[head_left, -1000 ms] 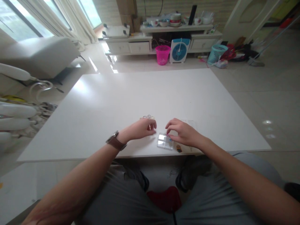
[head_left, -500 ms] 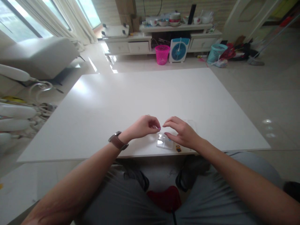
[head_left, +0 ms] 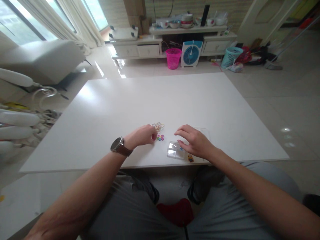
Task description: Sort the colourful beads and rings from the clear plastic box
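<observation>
My left hand (head_left: 145, 134), with a watch on its wrist, is closed, its fingertips down at the left edge of a small cluster of colourful flower-shaped pieces (head_left: 160, 137). What sits between the fingertips is too small to make out. Just beyond the cluster lies a pile of small rings (head_left: 158, 126). My right hand (head_left: 192, 140) is open, thumb and fingers apart with nothing between them. Below its thumb is a clear divided plastic box (head_left: 175, 150), with a small blue piece (head_left: 181, 149) in its right part.
A small yellow cartoon figure (head_left: 190, 158) lies by the near edge of the white table (head_left: 140, 100). A clear plastic lid or tray (head_left: 203, 130) is partly hidden behind my right hand. Beyond the table stand a pink basket (head_left: 173, 59) and a blue fan (head_left: 191, 53).
My left hand has moved left, from above the clear box to the flower-shaped pieces, so these and the rings now show. My right hand has hardly moved.
</observation>
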`<state>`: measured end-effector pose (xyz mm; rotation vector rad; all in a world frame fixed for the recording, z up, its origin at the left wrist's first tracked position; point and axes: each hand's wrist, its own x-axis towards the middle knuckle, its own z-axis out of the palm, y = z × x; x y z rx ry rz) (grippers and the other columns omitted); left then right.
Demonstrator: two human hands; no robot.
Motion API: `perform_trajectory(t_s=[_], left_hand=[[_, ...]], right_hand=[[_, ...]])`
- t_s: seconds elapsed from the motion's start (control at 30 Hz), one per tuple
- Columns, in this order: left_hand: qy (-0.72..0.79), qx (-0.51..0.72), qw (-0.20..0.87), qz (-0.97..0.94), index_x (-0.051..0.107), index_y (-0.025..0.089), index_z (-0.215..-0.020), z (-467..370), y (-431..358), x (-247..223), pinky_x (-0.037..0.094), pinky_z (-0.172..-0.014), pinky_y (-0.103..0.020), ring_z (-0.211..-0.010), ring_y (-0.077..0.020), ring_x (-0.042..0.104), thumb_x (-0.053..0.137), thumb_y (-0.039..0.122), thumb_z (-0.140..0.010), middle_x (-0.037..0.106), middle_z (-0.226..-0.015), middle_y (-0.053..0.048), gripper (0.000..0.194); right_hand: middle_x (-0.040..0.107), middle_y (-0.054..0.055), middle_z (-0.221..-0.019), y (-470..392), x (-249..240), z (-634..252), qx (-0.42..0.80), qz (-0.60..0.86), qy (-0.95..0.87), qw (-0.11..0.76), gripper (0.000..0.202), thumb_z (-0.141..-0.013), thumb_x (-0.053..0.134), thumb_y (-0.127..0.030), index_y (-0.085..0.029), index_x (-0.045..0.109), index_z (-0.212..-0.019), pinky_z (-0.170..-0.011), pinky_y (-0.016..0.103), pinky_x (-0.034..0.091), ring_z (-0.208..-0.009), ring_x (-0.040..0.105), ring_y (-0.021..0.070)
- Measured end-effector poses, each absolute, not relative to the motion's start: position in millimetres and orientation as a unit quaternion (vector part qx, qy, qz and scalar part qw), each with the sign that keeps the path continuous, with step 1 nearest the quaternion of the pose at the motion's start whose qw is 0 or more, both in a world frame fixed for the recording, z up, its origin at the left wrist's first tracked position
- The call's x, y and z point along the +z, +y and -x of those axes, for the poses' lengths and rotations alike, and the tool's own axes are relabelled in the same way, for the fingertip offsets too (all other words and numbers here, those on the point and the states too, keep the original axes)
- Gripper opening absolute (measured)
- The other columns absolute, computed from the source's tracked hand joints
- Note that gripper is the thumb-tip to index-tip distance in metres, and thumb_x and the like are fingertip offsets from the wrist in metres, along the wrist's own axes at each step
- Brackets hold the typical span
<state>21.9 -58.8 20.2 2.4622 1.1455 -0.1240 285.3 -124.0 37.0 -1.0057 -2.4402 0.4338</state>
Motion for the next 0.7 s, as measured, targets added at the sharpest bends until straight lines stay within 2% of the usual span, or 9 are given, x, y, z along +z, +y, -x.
perform_trajectory(t_s=[0.37,0.53,0.7], left_hand=[[0.418,-0.059,0.188,-0.887,0.073,0.021,-0.075,-22.4,-61.5,15.2,0.045,-0.068,-0.026,-0.072,-0.0163,0.061,0.06,0.015,-0.068,0.069,-0.076,-0.003,0.016],[0.401,-0.041,0.192,-0.895,0.073,0.021,-0.077,-19.3,-61.7,15.8,0.047,-0.075,-0.026,-0.081,-0.0171,0.061,0.063,0.012,-0.065,0.068,-0.084,-0.004,0.018],[0.391,-0.037,0.208,-0.896,0.073,0.02,-0.075,-20.5,-61.4,17.4,0.048,-0.077,-0.026,-0.08,-0.0164,0.061,0.061,0.009,-0.067,0.068,-0.082,-0.004,0.018]], right_hand=[[0.06,0.01,-0.106,-124.4,37.3,-284.3,0.148,0.368,-0.889,0.228,0.022,-0.087,0.053,-0.013,-0.02,0.058,-0.108,-0.086,0.037,0.046,-0.099,0.054,0.0237],[0.061,0.01,-0.106,-124.6,38.3,-284.7,0.155,0.367,-0.889,0.226,0.023,-0.087,0.053,-0.013,-0.021,0.058,-0.109,-0.086,0.038,0.047,-0.099,0.054,0.0238],[0.061,0.01,-0.106,-124.7,38.7,-284.7,0.157,0.367,-0.889,0.225,0.024,-0.087,0.052,-0.013,-0.02,0.058,-0.109,-0.087,0.038,0.047,-0.1,0.054,0.0241]])
